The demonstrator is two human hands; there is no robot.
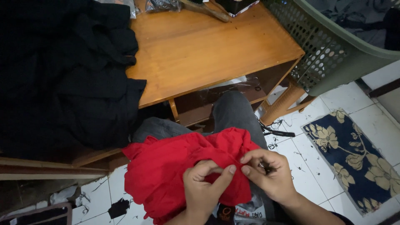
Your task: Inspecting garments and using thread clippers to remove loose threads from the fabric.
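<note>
A crumpled red cloth (175, 166) lies across my lap, over grey trousers (233, 112). My left hand (206, 187) pinches a fold of the red cloth between thumb and fingers. My right hand (268, 173) grips the cloth's edge right beside it, fingertips meeting the left thumb. A small dark object shows inside the right hand's curled fingers; I cannot tell what it is.
A wooden table (208, 50) stands ahead, with a heap of black fabric (62, 75) covering its left part. A green perforated basket (329, 46) sits at the upper right on a rattan stool (283, 104). A navy floral mat (358, 158) lies on the white tiled floor.
</note>
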